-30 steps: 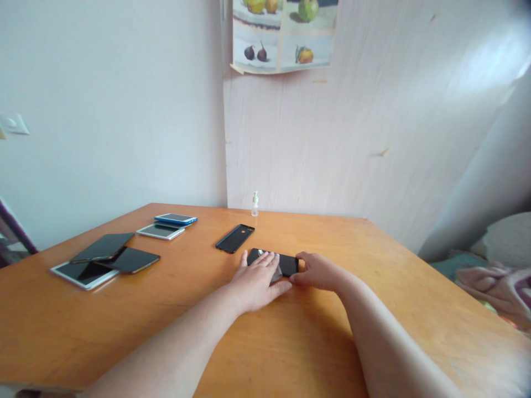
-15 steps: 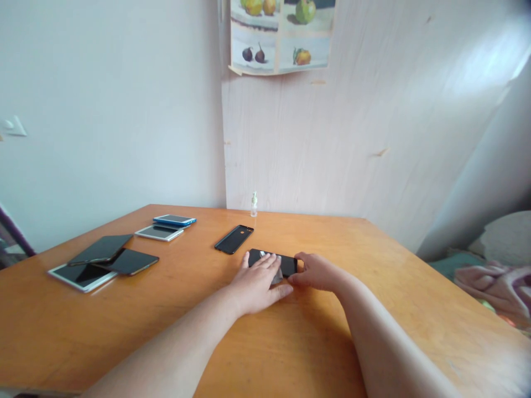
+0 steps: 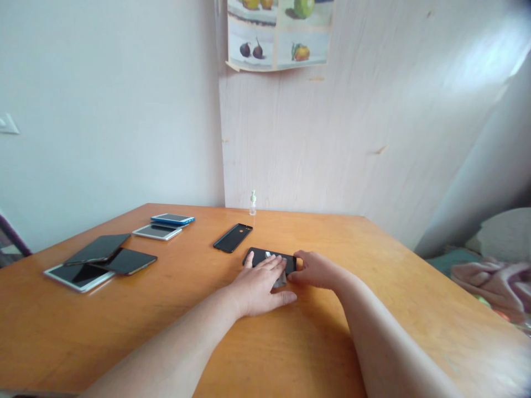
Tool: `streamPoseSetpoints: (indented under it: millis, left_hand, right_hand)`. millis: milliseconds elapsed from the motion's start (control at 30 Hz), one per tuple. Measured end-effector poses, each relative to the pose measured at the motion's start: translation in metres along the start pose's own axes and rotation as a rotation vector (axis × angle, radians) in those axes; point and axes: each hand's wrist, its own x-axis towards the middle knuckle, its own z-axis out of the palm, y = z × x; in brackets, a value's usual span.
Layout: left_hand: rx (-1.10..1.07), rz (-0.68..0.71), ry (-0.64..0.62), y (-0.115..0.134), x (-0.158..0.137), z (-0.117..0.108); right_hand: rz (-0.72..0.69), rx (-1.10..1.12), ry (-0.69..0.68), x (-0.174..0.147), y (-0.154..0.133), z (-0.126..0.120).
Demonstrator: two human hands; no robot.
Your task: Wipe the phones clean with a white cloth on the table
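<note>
A black smartphone lies flat on the wooden table in front of me. My left hand rests over it with fingers stretched out flat, pressing a small grey cloth against the screen. Part of the cloth sticks out beneath the palm, and a whitish bit shows beyond the fingertips. At the phone's right end, my right hand grips it between thumb and fingers. Just beyond the phone lies an empty black phone case. The phone's middle is hidden by my left hand.
To the left, a black tablet or case and a dark phone overlap a white tablet. Behind them, a blue-edged device sits partly over a white one. A small clear pump bottle stands near the wall.
My left hand has slid slightly across the phone, its thumb moving a little right and nearer me, and the cloth shifts with it. My right hand keeps its grip.
</note>
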Motion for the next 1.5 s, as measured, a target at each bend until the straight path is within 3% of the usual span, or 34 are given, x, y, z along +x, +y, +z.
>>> streamPoseSetpoints:
  millis: [100, 167, 400, 633, 867, 933, 1133, 1367, 1500]
  left_hand:
    - [0.029, -0.154, 0.047, -0.007, 0.001, 0.001]
    - [0.042, -0.183, 0.052, -0.008, 0.001, 0.001]
    - [0.005, 0.05, -0.019, 0.004, -0.001, 0.0]
    - [0.06, -0.229, 0.075, -0.012, 0.003, 0.004]
    - [0.006, 0.008, -0.018, 0.0, -0.001, 0.001]
    - [0.012, -0.01, -0.008, -0.001, 0.0, 0.003]
    - [0.066, -0.246, 0.09, -0.017, 0.005, 0.008]
    - [0.027, 0.004, 0.023, -0.005, 0.001, 0.007]
    - [0.049, -0.069, 0.071, -0.009, 0.003, 0.006]
  right_hand:
    - [-0.007, 0.002, 0.009, 0.002, 0.003, 0.001]
    - [-0.004, 0.0, 0.008, 0.003, 0.004, 0.002]
    - [-0.01, -0.005, -0.002, 0.001, 0.001, 0.001]
    - [-0.025, -0.011, 0.015, 0.003, 0.006, 0.004]
    - [-0.017, -0.005, 0.005, 0.002, 0.002, 0.002]
    - [-0.013, 0.0, 0.0, 0.002, 0.002, 0.001]
    - [-0.02, -0.009, 0.003, 0.004, 0.006, 0.003]
    - [-0.016, -0.007, 0.015, 0.003, 0.004, 0.003]
    - [-0.016, -0.015, 0.01, 0.002, 0.004, 0.003]
